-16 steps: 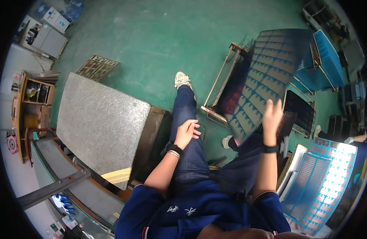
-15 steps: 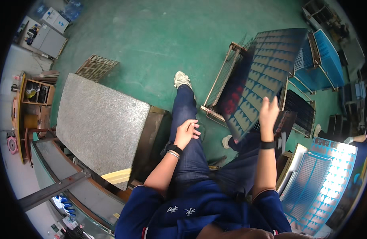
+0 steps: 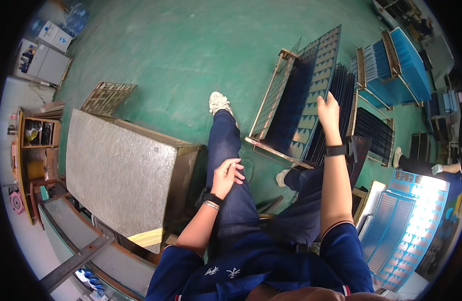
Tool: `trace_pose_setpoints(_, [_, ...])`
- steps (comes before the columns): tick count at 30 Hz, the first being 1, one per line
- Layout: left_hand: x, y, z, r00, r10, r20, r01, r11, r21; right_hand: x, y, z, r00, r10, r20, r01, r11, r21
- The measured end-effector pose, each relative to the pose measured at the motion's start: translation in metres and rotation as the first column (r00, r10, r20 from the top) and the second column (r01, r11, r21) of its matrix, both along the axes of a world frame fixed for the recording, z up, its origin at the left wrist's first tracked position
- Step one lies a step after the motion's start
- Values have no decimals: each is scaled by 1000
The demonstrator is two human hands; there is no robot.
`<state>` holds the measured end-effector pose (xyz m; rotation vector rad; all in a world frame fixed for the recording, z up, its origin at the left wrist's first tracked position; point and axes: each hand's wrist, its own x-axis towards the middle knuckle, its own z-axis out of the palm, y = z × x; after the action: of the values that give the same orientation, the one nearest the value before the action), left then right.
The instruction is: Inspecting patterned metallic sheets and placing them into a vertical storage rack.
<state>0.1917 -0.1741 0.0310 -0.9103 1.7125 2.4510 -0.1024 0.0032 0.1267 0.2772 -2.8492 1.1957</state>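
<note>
My right hand point(image 3: 329, 110) has its thumb on the near face of a dark blue printed panel point(image 3: 319, 65) and its fingers behind the edge, gripping it. Rows of pale, scalloped shapes cover the panel. It stands on edge in a wire rack point(image 3: 265, 108), beside several dark panels point(image 3: 344, 83) packed upright. My left hand point(image 3: 227, 178) hangs over my left thigh, holding nothing, fingers relaxed and slightly apart.
At left stands a large block with a rough grey top point(image 3: 120, 170). Another rack of blue panels point(image 3: 406, 60) is at the far right. Leaning at near right is a shiny blue patterned sheet point(image 3: 406, 226). Another person's shoe point(image 3: 397, 157) shows at the right.
The panel has swung from a wide slant to a steeper stance in the rack. My right hand, earlier with fingers extended, now closes on its edge. The view has shifted slightly.
</note>
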Motion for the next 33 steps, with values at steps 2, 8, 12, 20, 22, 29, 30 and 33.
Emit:
trace_pose_setpoints(2, [-2,0,0,1000,-3,4,3,1000,1,-18,-7,-17,999,-28,-24,31,995,98])
trace_pose_setpoints(8, [-1,-2,2,1000,15,24,-15,1000,0,3,-49,-63,992,-35,119,-11,932,362])
trace_pose_setpoints(12, [-5,0,1,1000,1,10,-1,1000,-1,33,-60,-112,992,119,-41,-79,842,534])
trace_pose_setpoints(20, [-6,1,0,1000,6,-5,-6,1000,-9,52,-67,-147,993,103,52,-115,856,503])
trace_pose_setpoints(22, [-6,2,-3,1000,-3,-11,3,1000,-10,56,-63,-141,996,93,-8,-77,874,480])
trace_pose_setpoints(29, [-3,1,-7,999,-12,-41,12,1000,-5,59,12,52,979,76,-191,-66,996,56])
trace_pose_setpoints(30, [-1,0,-7,999,-11,-50,10,1000,-14,58,43,73,994,58,-97,-55,998,36])
trace_pose_setpoints(33, [-2,5,2,997,-44,-59,45,999,15,84,115,123,972,169,162,-27,770,-638])
